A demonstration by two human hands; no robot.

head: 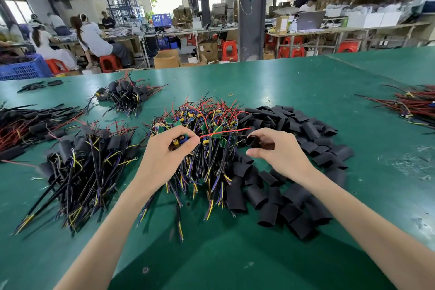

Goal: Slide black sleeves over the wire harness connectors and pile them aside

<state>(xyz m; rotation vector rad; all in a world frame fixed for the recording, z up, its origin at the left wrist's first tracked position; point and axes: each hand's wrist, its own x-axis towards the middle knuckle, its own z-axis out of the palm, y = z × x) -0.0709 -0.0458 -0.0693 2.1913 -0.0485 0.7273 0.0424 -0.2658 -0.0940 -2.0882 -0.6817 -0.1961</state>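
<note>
So, our left hand [164, 149] pinches a wire harness connector [180, 142], its red wire [223, 132] running across to our right hand [276, 152], which holds one black sleeve [253, 141]. A green table [282, 77] lies under both grips; loose sleeves [296, 172] heap just right of the right grip, sleeved harnesses [87, 155] left of the left one. Behind: workshop, people [94, 37] at benches [353, 28]. We can't tell whether the wire enters the sleeve.
</note>
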